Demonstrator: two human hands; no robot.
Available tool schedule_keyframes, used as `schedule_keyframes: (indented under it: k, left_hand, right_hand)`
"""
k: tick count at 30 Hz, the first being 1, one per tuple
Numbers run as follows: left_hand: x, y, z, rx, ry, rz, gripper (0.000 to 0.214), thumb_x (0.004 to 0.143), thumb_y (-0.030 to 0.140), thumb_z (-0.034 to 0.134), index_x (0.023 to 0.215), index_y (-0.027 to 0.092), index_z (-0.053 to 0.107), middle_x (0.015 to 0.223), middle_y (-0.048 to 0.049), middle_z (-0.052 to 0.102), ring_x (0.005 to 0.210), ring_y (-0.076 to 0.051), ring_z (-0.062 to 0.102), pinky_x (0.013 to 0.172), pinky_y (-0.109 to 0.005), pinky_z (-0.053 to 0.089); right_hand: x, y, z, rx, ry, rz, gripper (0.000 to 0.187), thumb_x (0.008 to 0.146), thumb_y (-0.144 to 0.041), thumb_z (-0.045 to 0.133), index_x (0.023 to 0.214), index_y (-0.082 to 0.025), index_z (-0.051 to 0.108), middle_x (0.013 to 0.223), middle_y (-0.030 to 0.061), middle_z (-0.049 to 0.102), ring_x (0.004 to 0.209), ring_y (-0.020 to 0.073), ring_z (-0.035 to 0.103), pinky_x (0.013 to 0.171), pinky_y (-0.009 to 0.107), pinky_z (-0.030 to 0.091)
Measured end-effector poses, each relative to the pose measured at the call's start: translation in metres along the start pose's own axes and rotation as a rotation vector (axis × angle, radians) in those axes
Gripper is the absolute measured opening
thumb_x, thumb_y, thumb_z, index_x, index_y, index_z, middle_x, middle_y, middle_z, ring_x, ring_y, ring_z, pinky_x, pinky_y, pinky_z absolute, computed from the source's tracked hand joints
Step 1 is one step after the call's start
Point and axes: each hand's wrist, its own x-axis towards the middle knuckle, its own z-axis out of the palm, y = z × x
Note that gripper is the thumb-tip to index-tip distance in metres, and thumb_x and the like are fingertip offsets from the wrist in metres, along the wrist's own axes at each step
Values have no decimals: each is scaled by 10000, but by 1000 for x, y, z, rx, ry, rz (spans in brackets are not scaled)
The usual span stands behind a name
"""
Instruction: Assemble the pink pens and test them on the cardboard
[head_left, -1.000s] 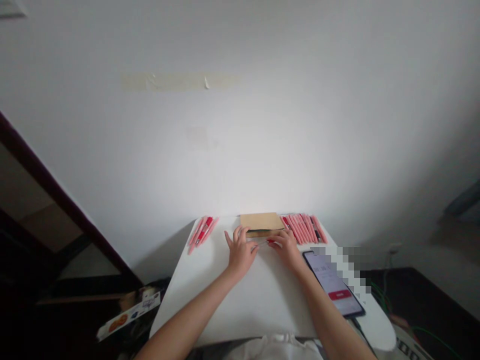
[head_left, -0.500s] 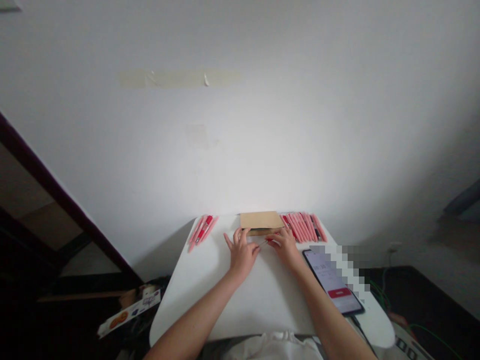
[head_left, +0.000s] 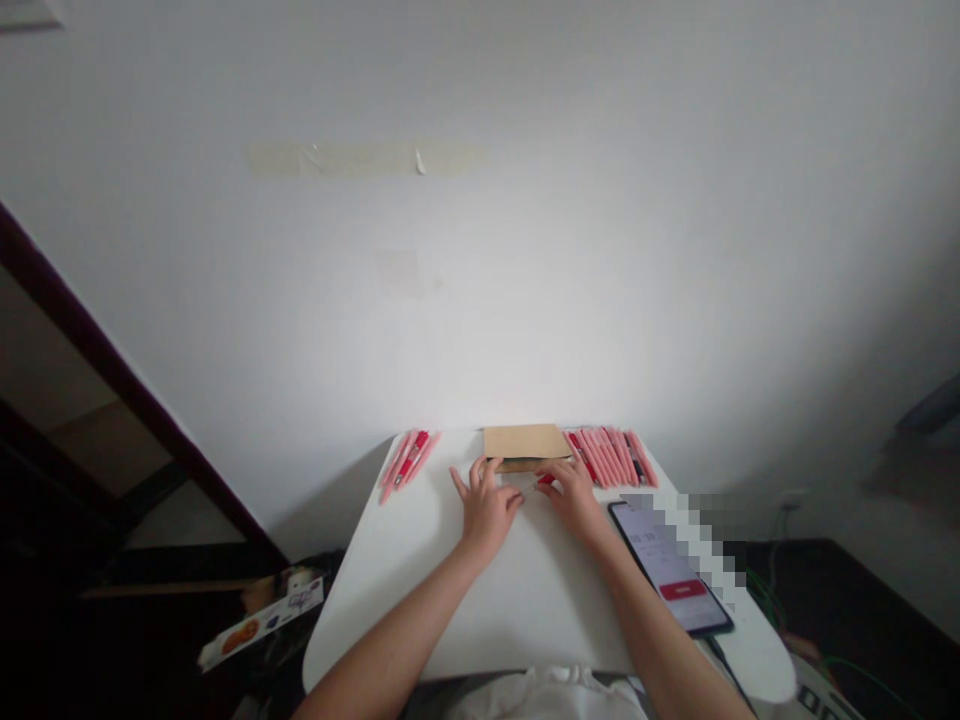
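Near the far middle of the white table [head_left: 390, 600], both my hands come together over one slim pen piece [head_left: 531, 489], pale and thin with a red part at its right end. My left hand [head_left: 486, 510] pinches the pale end between thumb and index finger, its other fingers spread. The red end is pinched in my right hand [head_left: 576, 500], whose fingers partly cover it. Just behind the hands lies a brown cardboard box [head_left: 526, 441] with a dark slit along its front.
Several pink pens [head_left: 609, 457], some with red or black parts, lie side by side right of the box. A smaller group of pink and red pens [head_left: 409, 465] is at the far left. A lit phone [head_left: 667, 570] with a cable rests on the right; a wall [head_left: 480, 330] rises behind.
The view has shifted slightly. More of the red part now shows at my right fingers; both hands keep their pinch on the pen piece.
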Motion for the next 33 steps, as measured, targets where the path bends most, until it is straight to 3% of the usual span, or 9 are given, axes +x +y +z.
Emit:
schedule_keyframes:
  k: [7, 16, 21, 25, 33]
  left_hand:
    - [0, 1, -1, 3, -16, -11, 56, 816, 310, 709, 821, 324, 763, 1424, -15, 503, 1387, -324, 334, 1125, -772, 58]
    - [1, 2, -1, -10, -6, -11, 60, 801, 278, 722, 835, 310, 761, 1397, -34, 534, 1370, -330, 373, 1118, -780, 82]
    - [0, 1, -1, -7, -1, -3, 67, 803, 252, 715, 835, 293, 758, 1387, -39, 543, 1369, -319, 378, 1127, -769, 77]
    - [0, 0, 1, 1, 13, -2, 51, 799, 245, 714, 816, 277, 750, 1376, -45, 549, 1369, -316, 378, 1125, -770, 81]
    - [-3, 0, 0, 42, 46, 2, 43, 816, 233, 676, 802, 242, 715, 1388, -60, 535, 1374, -309, 371, 1135, -761, 83]
  right_hand:
    - [0, -3, -1, 41, 6, 19, 266, 836, -189, 595, 1074, -238, 703, 1044, 74, 700, 1032, 253, 550, 917, 403, 425]
    - [1, 7, 1, -53, -73, 27, 134, 847, -228, 610, 888, -255, 735, 977, 65, 708, 1022, 263, 533, 923, 427, 404]
    - [0, 7, 2, -95, -97, 16, 158, 839, -202, 631, 914, -267, 753, 986, 62, 712, 1024, 261, 521, 926, 420, 393]
    - [-1, 5, 3, -103, -70, 13, 234, 834, -153, 626, 978, -277, 763, 1021, 72, 703, 1052, 265, 508, 937, 421, 397]
    - [-1, 4, -3, -113, 44, 42, 262, 878, -145, 542, 932, -273, 764, 972, 100, 650, 1031, 289, 485, 891, 431, 433]
